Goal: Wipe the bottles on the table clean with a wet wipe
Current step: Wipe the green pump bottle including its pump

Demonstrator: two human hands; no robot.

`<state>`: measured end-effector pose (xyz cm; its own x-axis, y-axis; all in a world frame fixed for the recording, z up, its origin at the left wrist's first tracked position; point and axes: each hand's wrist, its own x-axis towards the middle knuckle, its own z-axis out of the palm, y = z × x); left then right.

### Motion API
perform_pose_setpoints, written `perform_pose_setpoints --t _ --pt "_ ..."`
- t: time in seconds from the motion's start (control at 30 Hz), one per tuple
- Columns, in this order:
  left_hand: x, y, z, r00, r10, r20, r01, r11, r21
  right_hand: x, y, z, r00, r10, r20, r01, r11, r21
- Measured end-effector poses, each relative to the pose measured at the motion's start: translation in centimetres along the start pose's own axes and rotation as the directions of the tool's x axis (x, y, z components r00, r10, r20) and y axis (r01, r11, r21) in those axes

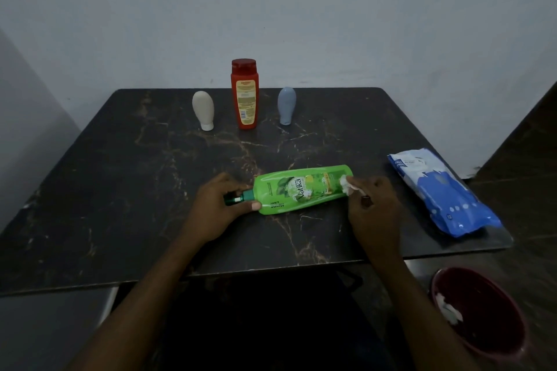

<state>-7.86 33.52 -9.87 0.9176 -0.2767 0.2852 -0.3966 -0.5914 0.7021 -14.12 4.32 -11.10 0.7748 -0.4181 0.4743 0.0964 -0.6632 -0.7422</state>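
- Currently I observe the green bottle [301, 190] lying on its side between both hands.
- The left hand [217, 205] curls its fingers round the bottle's cap end.
- The right hand [373, 205] pinches the wet wipe [346, 185] against the bottle's base, just beyond its fingertips.

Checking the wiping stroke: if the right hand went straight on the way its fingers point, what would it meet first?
Probably the green bottle: the wet wipe in the right hand seems to touch its broad end; depth unclear.

Green bottle [301, 190], marbled black table [150, 190]
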Motion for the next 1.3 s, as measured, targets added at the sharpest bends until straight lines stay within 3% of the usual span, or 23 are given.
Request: perform_pose_setpoints --t 0.23,0.53,0.63,0.7,0.77,0.87,0.93,1.0,1.13,1.3 --pt "0.0 -1.4 0.3 0.994 0.077 0.076 -0.085 0.990 0.114 -0.2 -0.1 0.4 1.000 -0.003 0.008 0.003 1.000 -0.001" --pt "0.1 -1.9 1.0 0.982 0.152 0.112 -0.173 0.963 0.206 -0.2 -0.5 0.6 0.992 0.115 0.049 -0.108 0.987 -0.119" --pt "-0.1 -1.7 1.1 0.978 0.176 0.113 -0.197 0.957 0.213 -2.5 -3.2 3.3 0.982 0.080 0.170 -0.050 0.984 -0.173" --pt "-0.1 -1.6 1.1 0.976 0.188 0.112 -0.208 0.953 0.218 -4.9 -5.7 5.0 0.971 -0.022 0.238 0.052 0.991 -0.125" --pt "-0.1 -1.6 1.1 0.973 0.204 0.111 -0.224 0.949 0.222 -6.6 -7.4 6.3 0.958 -0.148 0.246 0.174 0.980 -0.092" --pt "-0.2 -1.6 1.0 0.969 0.220 0.113 -0.240 0.946 0.217 -6.9 -7.7 6.7 0.945 -0.207 0.254 0.233 0.969 -0.077" --pt "-0.2 -1.6 1.0 0.969 0.220 0.110 -0.239 0.948 0.210 -6.2 -7.0 5.8 0.945 -0.174 0.275 0.201 0.977 -0.075" --pt "-0.3 -1.6 1.1 0.968 0.224 0.110 -0.243 0.948 0.204 -4.7 -5.5 4.0 0.961 -0.051 0.272 0.075 0.994 -0.078" --pt "-0.3 -1.6 1.1 0.964 0.236 0.120 -0.258 0.942 0.214 -0.7 -1.9 0.2 0.986 0.137 0.093 -0.131 0.989 -0.067" --pt "-0.4 -1.4 1.0 0.963 0.239 0.124 -0.261 0.940 0.221 -2.3 -4.0 2.0 0.984 0.071 0.161 -0.065 0.997 -0.043"
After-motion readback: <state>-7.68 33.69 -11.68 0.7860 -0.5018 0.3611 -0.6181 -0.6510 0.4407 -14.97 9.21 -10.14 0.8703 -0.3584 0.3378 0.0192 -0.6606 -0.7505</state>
